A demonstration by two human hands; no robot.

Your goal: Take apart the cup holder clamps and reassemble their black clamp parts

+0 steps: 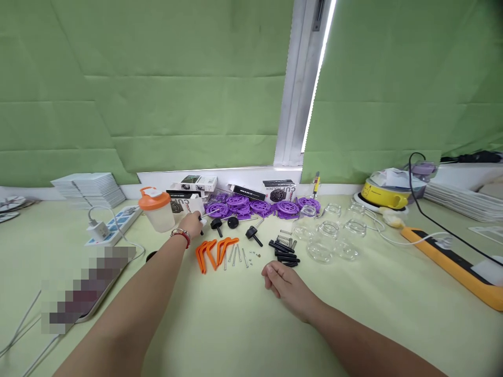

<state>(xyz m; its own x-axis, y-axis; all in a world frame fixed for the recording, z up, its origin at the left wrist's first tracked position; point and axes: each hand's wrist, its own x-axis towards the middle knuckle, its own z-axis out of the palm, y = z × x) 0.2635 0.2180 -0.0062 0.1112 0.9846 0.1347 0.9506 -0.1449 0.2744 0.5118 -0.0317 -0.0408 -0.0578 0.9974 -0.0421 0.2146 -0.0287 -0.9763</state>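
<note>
The left hand (191, 224) is stretched far across the bench (236, 324), its fingers closed round a thin metal rod (207, 213) whose free end pokes out to the right toward the purple parts. The rod is lifted just clear of the surface, between a clear shaker bottle with an orange lid (157, 209) on its left and the black knobs (223, 224) on its right. A red bracelet (181, 235) sits at the wrist.

The right hand (283, 283) rests nearer the person, palm down on the bench, fingers loosely curled and holding nothing. It lies just near of a small heap of black pins (283, 252), so those pieces are within easy reach.

The parts appear sorted by kind, which would explain the tidy groups: orange curved pieces (214, 250) fanned side by side, metal rods (234, 255) laid parallel just right of them, springs (286, 238) beyond the black pins, purple round discs (251, 206) stacked along the far edge, and clear glass jars (328, 235) clustered to the right.

Behind the discs lie printed boxes (196, 183) against the sill. At far left a power strip (112, 225) with a plugged charger sits by a stack of white sheets (88, 189); a yellow appliance (383, 195) and an orange tool (451, 262) lie to the right.
</note>
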